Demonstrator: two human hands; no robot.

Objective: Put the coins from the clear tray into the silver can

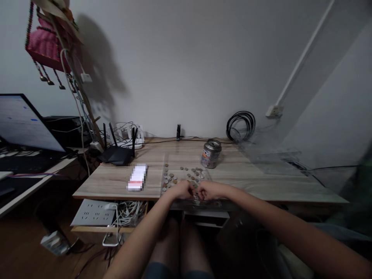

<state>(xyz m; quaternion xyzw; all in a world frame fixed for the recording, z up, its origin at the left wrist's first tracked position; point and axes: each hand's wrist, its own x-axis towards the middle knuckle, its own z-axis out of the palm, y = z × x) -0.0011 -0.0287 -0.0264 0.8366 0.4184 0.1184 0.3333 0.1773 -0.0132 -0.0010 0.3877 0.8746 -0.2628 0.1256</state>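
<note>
Several coins [171, 175] lie spread over a clear plastic sheet or tray [163, 162] at the front of the wooden desk. My left hand [185, 190] rests low over the coins, its fingers curled inward. Facing it, almost touching, is my right hand [207, 190], with fingers pinched together. What sits between the fingertips of either hand is too small to make out. Behind the coins stands a metal can [211, 154], upright, with a printed label and a dark opening in its top.
Left of the coins lies a lit phone [137, 177], with a black router [117, 154] behind it. A small dark bottle [178, 132] and a coil of black cable [241, 125] stand by the wall. Below, an open drawer [101, 229] holds a power strip and white cables.
</note>
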